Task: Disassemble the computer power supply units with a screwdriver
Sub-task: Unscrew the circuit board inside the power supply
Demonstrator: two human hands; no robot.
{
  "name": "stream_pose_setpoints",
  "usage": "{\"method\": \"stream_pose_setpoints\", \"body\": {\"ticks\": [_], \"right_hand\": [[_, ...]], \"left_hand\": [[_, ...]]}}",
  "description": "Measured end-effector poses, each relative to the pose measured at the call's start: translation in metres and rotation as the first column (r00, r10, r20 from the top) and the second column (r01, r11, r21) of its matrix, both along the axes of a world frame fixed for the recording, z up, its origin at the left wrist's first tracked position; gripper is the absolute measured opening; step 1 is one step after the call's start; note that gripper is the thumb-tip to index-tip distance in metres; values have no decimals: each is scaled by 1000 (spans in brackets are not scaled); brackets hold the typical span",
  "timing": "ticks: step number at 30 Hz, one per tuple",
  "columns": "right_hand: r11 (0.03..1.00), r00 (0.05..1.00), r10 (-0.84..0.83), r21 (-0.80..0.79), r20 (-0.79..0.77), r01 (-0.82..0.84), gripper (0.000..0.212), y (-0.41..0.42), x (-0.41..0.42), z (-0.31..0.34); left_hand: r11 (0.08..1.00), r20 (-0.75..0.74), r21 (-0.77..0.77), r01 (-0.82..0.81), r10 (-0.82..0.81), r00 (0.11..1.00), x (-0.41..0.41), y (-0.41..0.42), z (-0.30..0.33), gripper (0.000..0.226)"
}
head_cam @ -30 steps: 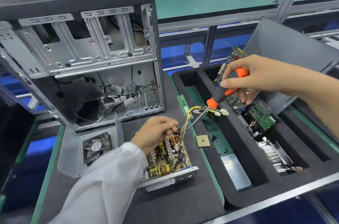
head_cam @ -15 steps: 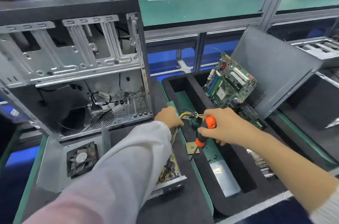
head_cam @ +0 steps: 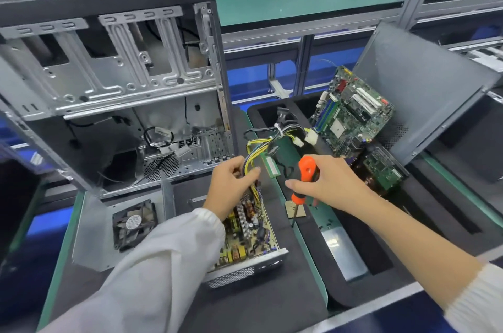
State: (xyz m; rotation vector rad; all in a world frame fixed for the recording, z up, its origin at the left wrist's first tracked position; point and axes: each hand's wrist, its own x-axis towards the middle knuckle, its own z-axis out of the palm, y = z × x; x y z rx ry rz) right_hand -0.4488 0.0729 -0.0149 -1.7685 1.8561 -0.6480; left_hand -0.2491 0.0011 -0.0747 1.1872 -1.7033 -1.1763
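An opened power supply unit (head_cam: pixel 246 245) lies on the dark mat in front of me, its yellow circuit board exposed. My left hand (head_cam: pixel 231 185) grips the bundle of yellow and black cables (head_cam: pixel 275 138) at the board's far end. My right hand (head_cam: pixel 326 182) holds an orange and black screwdriver (head_cam: pixel 303 182), tip pointing down just above a small square chip (head_cam: pixel 295 210) to the right of the unit. The unit's metal cover with its fan (head_cam: pixel 133 223) lies to the left.
An empty computer case (head_cam: pixel 109 87) stands open at the back left. A black foam tray (head_cam: pixel 353 245) on the right holds a motherboard (head_cam: pixel 351 114), a smaller green card (head_cam: pixel 383 169) and a memory stick (head_cam: pixel 270 165). A grey side panel (head_cam: pixel 424 87) leans behind the tray.
My right hand came down and left with the screwdriver, from in front of the motherboard to beside the unit. My left hand moved up from the board to the cable bundle.
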Motion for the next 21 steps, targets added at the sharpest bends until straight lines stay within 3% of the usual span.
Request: {"method": "stream_pose_setpoints", "body": {"ticks": [5, 8, 12, 15, 18, 21], "right_hand": [[1000, 1000, 0, 31, -6, 0, 40, -7, 8, -6], [998, 1000, 2, 68, -11, -1, 33, -12, 14, -11], [996, 999, -35, -79, -18, 33, 33, -16, 17, -12], [979, 984, -84, -173, 156, 111, 33, -19, 18, -12], [967, 947, -78, -210, 311, 148, 34, -23, 23, -19], [953, 922, -87, -239, 378, 187, 39, -29, 27, -28]], "left_hand": [[989, 127, -34, -144, 148, 981, 35, 14, -11, 31], [984, 103, -33, -175, 178, 979, 45, 15, -12, 32], [968, 47, -8, -251, 252, 967, 46, 10, -15, 29], [961, 33, 49, -272, 270, 962, 49, 0, -16, 32], [977, 7, 184, -103, 104, 995, 62, -15, -14, 36], [977, 149, 199, 77, -108, 983, 79, -24, -13, 27]]}}
